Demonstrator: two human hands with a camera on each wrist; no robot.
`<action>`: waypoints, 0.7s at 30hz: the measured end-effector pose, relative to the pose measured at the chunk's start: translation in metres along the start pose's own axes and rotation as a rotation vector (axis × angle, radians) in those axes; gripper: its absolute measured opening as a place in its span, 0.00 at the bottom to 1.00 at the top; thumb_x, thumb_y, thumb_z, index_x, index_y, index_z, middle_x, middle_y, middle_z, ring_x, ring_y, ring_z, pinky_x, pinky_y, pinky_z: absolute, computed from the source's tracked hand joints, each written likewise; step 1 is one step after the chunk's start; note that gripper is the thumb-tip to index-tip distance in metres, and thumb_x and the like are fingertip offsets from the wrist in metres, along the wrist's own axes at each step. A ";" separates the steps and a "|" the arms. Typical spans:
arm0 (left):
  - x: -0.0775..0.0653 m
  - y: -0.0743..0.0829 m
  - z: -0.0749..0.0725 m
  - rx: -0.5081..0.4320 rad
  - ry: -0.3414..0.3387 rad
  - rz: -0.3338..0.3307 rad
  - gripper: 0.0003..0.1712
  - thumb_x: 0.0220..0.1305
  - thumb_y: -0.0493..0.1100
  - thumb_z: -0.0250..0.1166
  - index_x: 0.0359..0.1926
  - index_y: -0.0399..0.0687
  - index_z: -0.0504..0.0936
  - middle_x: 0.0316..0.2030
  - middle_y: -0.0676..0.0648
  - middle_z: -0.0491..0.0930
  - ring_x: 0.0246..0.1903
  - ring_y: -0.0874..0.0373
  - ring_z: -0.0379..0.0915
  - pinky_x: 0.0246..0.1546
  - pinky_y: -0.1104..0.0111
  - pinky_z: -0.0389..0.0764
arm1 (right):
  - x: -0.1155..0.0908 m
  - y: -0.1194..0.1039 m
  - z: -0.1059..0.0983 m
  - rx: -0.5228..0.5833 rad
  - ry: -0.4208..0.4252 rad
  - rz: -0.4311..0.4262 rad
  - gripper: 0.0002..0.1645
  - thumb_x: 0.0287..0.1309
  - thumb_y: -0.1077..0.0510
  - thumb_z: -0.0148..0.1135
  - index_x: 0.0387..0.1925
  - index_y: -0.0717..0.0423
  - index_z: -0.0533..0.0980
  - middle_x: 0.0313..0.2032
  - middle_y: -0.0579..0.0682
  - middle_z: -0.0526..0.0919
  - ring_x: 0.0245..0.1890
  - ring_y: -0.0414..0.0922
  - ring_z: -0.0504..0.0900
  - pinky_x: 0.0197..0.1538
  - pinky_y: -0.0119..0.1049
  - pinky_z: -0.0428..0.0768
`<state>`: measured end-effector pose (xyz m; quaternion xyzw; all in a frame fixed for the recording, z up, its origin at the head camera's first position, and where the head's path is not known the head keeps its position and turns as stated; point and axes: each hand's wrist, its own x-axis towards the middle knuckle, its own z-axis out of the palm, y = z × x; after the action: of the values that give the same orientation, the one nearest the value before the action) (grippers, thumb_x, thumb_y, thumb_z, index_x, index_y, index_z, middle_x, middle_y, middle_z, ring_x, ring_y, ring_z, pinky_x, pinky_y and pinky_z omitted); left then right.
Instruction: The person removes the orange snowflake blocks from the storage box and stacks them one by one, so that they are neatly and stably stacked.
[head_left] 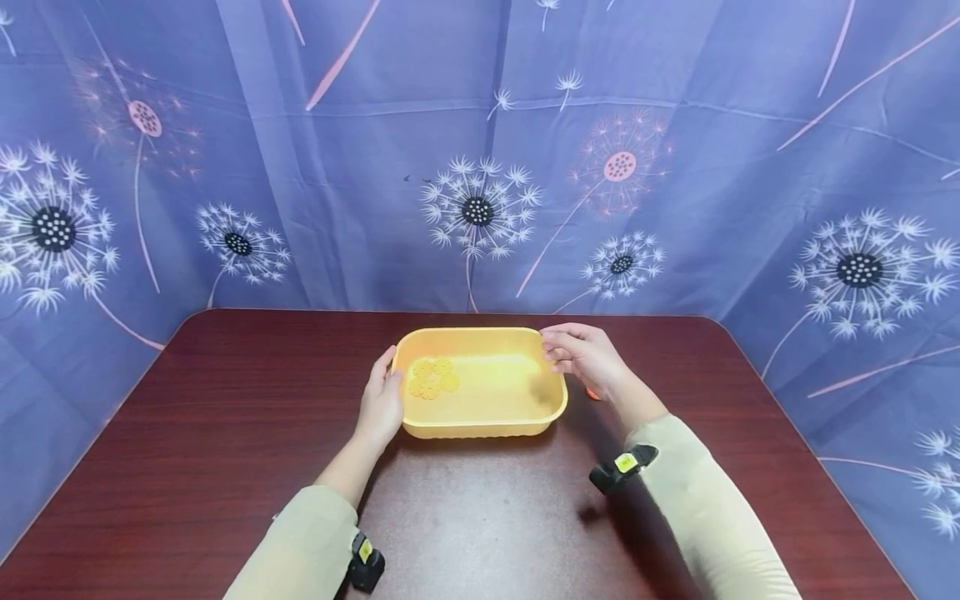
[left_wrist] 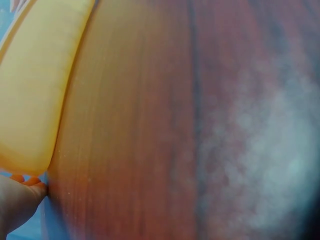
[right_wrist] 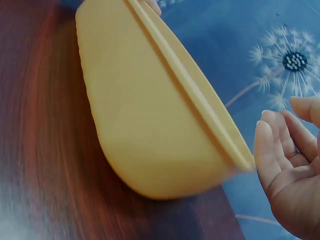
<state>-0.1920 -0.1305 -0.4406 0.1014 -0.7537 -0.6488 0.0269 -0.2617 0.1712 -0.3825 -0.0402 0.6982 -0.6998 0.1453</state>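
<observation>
A yellow plastic basin (head_left: 487, 430), shallow and rectangular with rounded corners, is at the far middle of the table. Several thin yellow flower-shaped pieces (head_left: 429, 379) lie together at the left inside it. My left hand (head_left: 383, 406) grips the basin's left end; in the left wrist view that hand (left_wrist: 20, 202) shows only partly, at the basin's corner. Beside the right end is my right hand (head_left: 588, 357), its fingers loosely bent. Nothing shows between those fingers in the right wrist view, where the hand (right_wrist: 295, 172) appears just off the rim.
A small orange thing (head_left: 592, 393) shows partly under my right hand, too hidden to name. The dark red-brown wooden table (head_left: 187, 467) ends at a blue curtain (head_left: 360, 208) with dandelion prints. Each sleeve carries a black wrist device (head_left: 624, 468).
</observation>
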 end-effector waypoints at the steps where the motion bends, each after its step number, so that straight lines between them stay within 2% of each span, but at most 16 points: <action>1: 0.000 0.000 0.000 0.002 0.000 -0.001 0.28 0.74 0.43 0.38 0.73 0.52 0.53 0.71 0.42 0.56 0.70 0.49 0.53 0.67 0.54 0.61 | 0.001 0.000 0.003 -0.004 -0.002 0.000 0.18 0.61 0.58 0.60 0.48 0.66 0.74 0.30 0.49 0.82 0.28 0.39 0.81 0.33 0.30 0.83; 6: 0.000 -0.001 0.001 0.004 0.000 -0.003 0.28 0.74 0.43 0.38 0.73 0.52 0.53 0.70 0.41 0.57 0.69 0.49 0.54 0.67 0.54 0.62 | 0.006 0.001 0.017 -0.013 -0.028 -0.015 0.08 0.61 0.59 0.59 0.41 0.57 0.78 0.29 0.47 0.82 0.28 0.40 0.82 0.33 0.31 0.83; 9: 0.000 -0.001 0.001 0.007 0.003 -0.002 0.28 0.74 0.42 0.38 0.73 0.51 0.53 0.70 0.41 0.57 0.69 0.48 0.54 0.67 0.54 0.62 | 0.010 0.001 0.025 -0.013 -0.043 -0.029 0.13 0.61 0.61 0.59 0.45 0.64 0.77 0.28 0.47 0.83 0.28 0.40 0.82 0.32 0.32 0.83; 13: 0.000 0.000 0.001 0.013 0.007 -0.003 0.28 0.74 0.42 0.39 0.73 0.52 0.53 0.70 0.42 0.57 0.69 0.49 0.54 0.67 0.54 0.62 | 0.014 0.001 0.035 -0.021 -0.065 -0.044 0.23 0.61 0.63 0.57 0.54 0.76 0.69 0.29 0.46 0.83 0.29 0.40 0.83 0.32 0.32 0.83; 16: 0.000 0.001 0.001 0.019 0.007 -0.005 0.28 0.74 0.42 0.39 0.73 0.52 0.53 0.70 0.42 0.57 0.69 0.49 0.54 0.67 0.54 0.62 | 0.017 0.002 0.042 -0.047 -0.072 -0.050 0.26 0.60 0.63 0.58 0.55 0.78 0.68 0.29 0.44 0.83 0.29 0.39 0.83 0.33 0.33 0.84; 21: 0.000 0.002 0.001 0.033 0.007 -0.007 0.28 0.74 0.42 0.38 0.73 0.52 0.53 0.71 0.42 0.57 0.69 0.49 0.54 0.67 0.54 0.61 | 0.022 0.002 0.057 -0.080 -0.066 -0.050 0.24 0.59 0.63 0.59 0.53 0.75 0.71 0.30 0.44 0.82 0.30 0.40 0.83 0.33 0.34 0.84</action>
<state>-0.1923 -0.1289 -0.4384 0.1069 -0.7639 -0.6359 0.0254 -0.2673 0.1103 -0.3865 -0.0866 0.7194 -0.6729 0.1487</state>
